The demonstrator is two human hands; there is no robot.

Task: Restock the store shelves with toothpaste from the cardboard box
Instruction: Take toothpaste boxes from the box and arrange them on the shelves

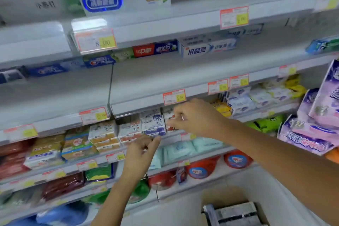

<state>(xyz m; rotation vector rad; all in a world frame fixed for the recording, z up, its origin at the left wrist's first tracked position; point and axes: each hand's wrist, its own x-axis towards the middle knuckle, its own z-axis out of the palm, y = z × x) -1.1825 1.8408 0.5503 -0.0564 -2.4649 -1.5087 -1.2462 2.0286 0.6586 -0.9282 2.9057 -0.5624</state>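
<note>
1. Cardboard box [220, 196] is seen at bottom right of frame, open; grey packs [234, 213] inside, too blurred to ID.
2. Right hand [194, 117] is stretched to centre of frame; fingers curled, small red-white pack [169, 122] is pinched at front of a shelf [170, 138].
3. Left hand [141, 152] is held just below, fingers loosely curled, nothing gripped; one fingertip is raised to bottom edge of blue-white pack [154, 124].
4. Toothpaste cartons [207, 47] are lined up on upper shelves [165, 71], top half of frame, well above both hands.
</note>
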